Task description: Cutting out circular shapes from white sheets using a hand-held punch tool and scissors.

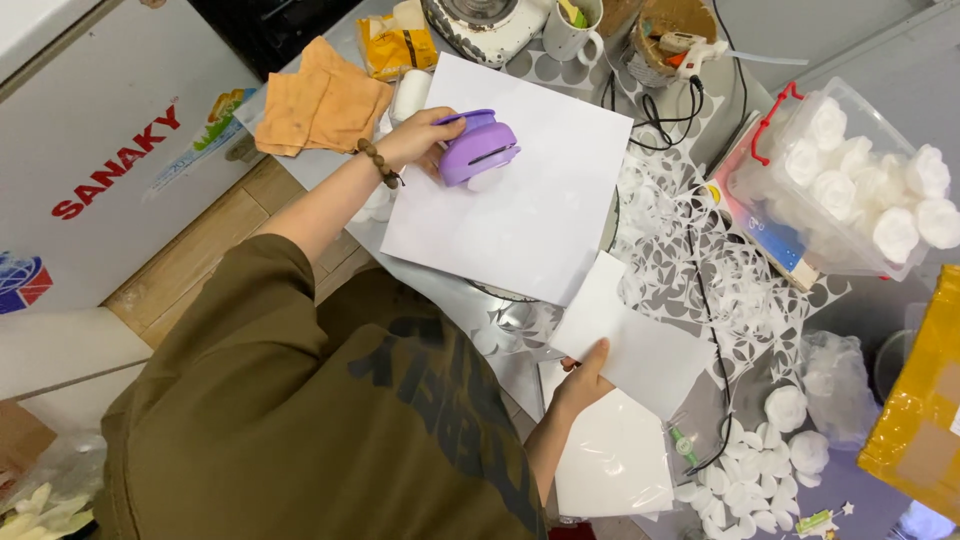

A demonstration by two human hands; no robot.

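Observation:
My left hand [418, 138], with a bead bracelet at the wrist, grips a purple paper punch [478, 148] that sits on the upper left part of a large white sheet [530, 210]. My right hand [583, 378] holds the near edge of a smaller white sheet [645, 350], pinching it between thumb and fingers. Beneath that sheet lies another white sheet [612, 460]. My olive sleeve and shirt fill the lower left.
Punched paper scraps [720, 280] cover the grey table. A clear box of white paper roses [860, 185] stands at right, loose white petals [745, 490] in front. An orange cloth [318, 100], a mug [572, 35], a glue gun [690, 48], a yellow box [920, 400] and a white appliance [110, 150] surround the work.

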